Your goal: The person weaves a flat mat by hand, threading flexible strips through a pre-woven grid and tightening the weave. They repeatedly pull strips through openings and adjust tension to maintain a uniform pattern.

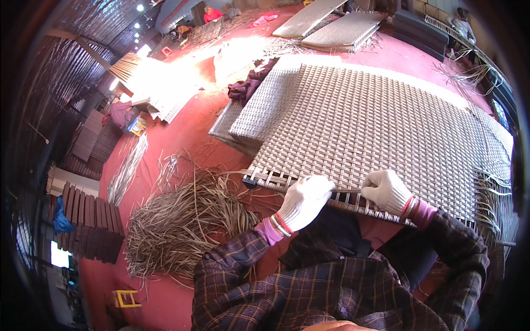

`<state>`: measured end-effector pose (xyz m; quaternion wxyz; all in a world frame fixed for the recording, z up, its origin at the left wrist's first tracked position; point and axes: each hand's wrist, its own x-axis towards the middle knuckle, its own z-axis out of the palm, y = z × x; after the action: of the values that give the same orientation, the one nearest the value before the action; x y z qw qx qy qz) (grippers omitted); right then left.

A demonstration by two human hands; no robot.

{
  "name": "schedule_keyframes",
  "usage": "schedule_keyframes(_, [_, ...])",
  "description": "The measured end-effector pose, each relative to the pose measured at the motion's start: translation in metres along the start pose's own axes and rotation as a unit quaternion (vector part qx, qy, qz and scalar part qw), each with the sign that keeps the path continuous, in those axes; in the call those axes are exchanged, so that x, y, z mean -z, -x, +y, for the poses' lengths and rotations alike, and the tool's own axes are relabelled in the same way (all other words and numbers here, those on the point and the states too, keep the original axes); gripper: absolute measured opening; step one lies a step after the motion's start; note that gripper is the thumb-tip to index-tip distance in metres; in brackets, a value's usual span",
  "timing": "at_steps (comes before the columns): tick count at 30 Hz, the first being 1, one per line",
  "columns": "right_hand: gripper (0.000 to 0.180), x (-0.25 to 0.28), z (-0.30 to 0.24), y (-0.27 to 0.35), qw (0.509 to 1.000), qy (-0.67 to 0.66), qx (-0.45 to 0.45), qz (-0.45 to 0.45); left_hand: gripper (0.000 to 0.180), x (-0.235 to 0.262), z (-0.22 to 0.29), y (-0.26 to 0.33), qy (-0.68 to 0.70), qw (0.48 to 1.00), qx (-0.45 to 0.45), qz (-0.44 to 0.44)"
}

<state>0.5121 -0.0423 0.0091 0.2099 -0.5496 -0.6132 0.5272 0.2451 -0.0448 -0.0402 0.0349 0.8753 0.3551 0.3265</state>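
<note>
A large grey-beige woven rattan panel lies tilted in front of me, with an open, unfinished-looking lattice along its near edge. My left hand, in a white glove, is closed at this edge, right of the dark corner piece. A little farther right, my right hand, also gloved, has its fingers curled together against the weave. Between the two hands runs a thin brown strip at the panel's edge. Whatever the right fingertips pinch is hidden. Loose strands hang from the panel's right side.
A big heap of loose rattan strips lies on the red floor to my left. More woven panels are stacked beneath mine, a dark purple cloth beside them. Brown stacked pieces and a yellow stool stand farther left. Other people work farther off.
</note>
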Motion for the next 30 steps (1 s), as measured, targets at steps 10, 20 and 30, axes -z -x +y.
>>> schedule_keyframes(10, [0.026,-0.015,0.007,0.003,0.981,-0.002,0.184,0.066,0.019,-0.004,-0.018,-0.038,0.121,0.977,-0.025,-0.172])
schedule_keyframes(20, [0.027,-0.012,0.016,0.013,0.999,0.020,0.025,0.030,0.019,-0.002,-0.008,-0.042,-0.003,0.979,-0.173,-0.110])
schedule_keyframes(30, [0.028,-0.013,0.031,0.004,0.981,0.132,0.082,-0.113,0.020,-0.003,0.000,-0.033,-0.124,0.967,-0.205,-0.085])
